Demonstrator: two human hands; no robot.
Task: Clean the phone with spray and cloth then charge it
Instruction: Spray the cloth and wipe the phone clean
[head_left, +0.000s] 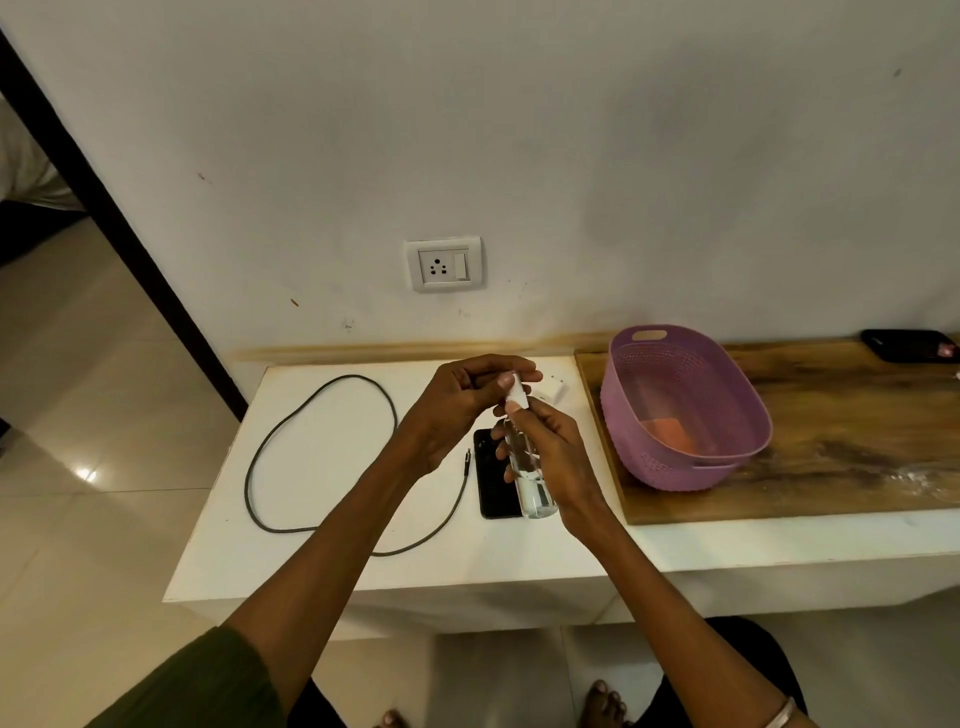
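Observation:
A clear spray bottle (530, 483) is held upright above the white table (322, 467); my right hand (550, 457) grips its body. My left hand (462, 405) pinches the bottle's white top (517, 392) between thumb and fingers. Under the bottle a black phone (493, 483) lies flat on the table, partly hidden by it. A dark charging cable (311, 457) loops on the table to the left, its plug end beside the phone. A white charger adapter (556, 387) lies behind my hands. An orange cloth (667, 431) lies inside the purple basket (623, 415).
A wall socket with switch (444, 264) sits on the wall above the table. The basket stands on a wooden board (841, 441) to the right. A second dark phone (906, 345) lies at the board's far right. The table's left edge drops to tiled floor.

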